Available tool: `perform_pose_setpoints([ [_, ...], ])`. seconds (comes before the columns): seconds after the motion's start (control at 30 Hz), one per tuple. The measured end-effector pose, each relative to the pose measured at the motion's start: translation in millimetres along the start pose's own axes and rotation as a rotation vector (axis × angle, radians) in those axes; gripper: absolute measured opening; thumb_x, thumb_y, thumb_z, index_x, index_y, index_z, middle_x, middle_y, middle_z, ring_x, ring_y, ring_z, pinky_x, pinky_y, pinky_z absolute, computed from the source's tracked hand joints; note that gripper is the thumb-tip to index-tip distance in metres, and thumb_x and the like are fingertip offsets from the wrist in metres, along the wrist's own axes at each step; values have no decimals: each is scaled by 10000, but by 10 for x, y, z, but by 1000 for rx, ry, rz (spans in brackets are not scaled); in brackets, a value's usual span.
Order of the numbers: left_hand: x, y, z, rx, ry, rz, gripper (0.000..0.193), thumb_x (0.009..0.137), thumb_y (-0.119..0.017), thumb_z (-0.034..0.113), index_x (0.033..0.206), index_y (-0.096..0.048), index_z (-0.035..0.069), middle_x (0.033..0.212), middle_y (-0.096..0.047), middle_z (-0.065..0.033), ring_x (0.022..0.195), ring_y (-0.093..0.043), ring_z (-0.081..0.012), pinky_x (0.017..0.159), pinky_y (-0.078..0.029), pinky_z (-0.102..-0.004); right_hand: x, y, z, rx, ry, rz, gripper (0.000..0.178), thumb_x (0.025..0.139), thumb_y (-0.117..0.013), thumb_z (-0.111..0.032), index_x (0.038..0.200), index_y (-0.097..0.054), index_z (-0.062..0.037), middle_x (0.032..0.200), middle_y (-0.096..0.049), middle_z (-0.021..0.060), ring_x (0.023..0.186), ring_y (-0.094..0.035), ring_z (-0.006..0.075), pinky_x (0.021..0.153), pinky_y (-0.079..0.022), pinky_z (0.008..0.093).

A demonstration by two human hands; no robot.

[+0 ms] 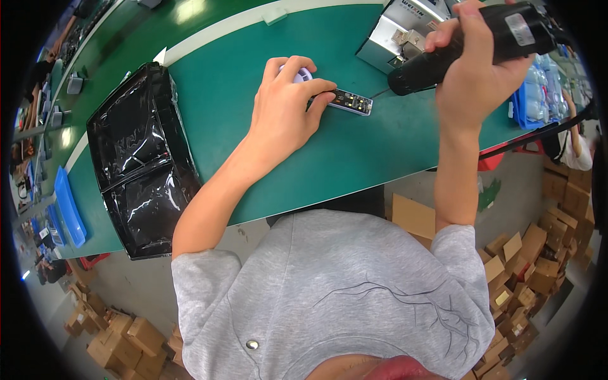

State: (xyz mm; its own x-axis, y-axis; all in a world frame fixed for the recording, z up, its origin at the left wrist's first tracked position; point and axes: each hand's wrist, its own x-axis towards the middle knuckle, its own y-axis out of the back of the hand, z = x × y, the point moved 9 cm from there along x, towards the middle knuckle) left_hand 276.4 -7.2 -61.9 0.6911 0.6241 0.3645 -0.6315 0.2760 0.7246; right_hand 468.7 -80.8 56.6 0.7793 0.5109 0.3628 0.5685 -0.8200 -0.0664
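My left hand (pixel 284 98) is closed around a small white device with an exposed dark circuit board (pixel 353 101) at its right end. A round white part (pixel 304 75) of it shows under the fingers, and thumb and fingertips pinch it at the board. My right hand (pixel 474 76) grips a black electric screwdriver (pixel 418 73), tilted with its thin bit down and to the left. The bit's tip is close to the right end of the board; whether it touches I cannot tell.
A silver metal machine (pixel 379 49) stands behind the screwdriver. A tray covered in shiny black plastic (pixel 138 130) lies left of my left arm. Blue bins (pixel 520 107) with clear-wrapped goods sit at the right edge, near a black cable (pixel 531 135). Cardboard boxes (pixel 123 342) are on the floor.
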Motion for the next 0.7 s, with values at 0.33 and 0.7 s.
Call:
perform_pose_setpoints([
  [0.33,5,-8,-7,-4,-3,-2,182,845,-846,109,1026,-843,126,1143,-669,-86,1088,-602,-322,879,-546,-431,9,-2,23,7,12,-23,319,1025,-612,-55,1316,-491,-4,960,-602,72,583,-583,130,504,-533,290],
  [0.7,10,-15,16,6,-2,-9,175,851,-843,113,1026,-843,127,1154,-666,-86,1105,-600,-320,885,-547,-430,-28,-22,-27,75,159,-43,472,1015,-616,-30,1446,-425,-13,983,-593,74,577,-586,127,504,-530,281],
])
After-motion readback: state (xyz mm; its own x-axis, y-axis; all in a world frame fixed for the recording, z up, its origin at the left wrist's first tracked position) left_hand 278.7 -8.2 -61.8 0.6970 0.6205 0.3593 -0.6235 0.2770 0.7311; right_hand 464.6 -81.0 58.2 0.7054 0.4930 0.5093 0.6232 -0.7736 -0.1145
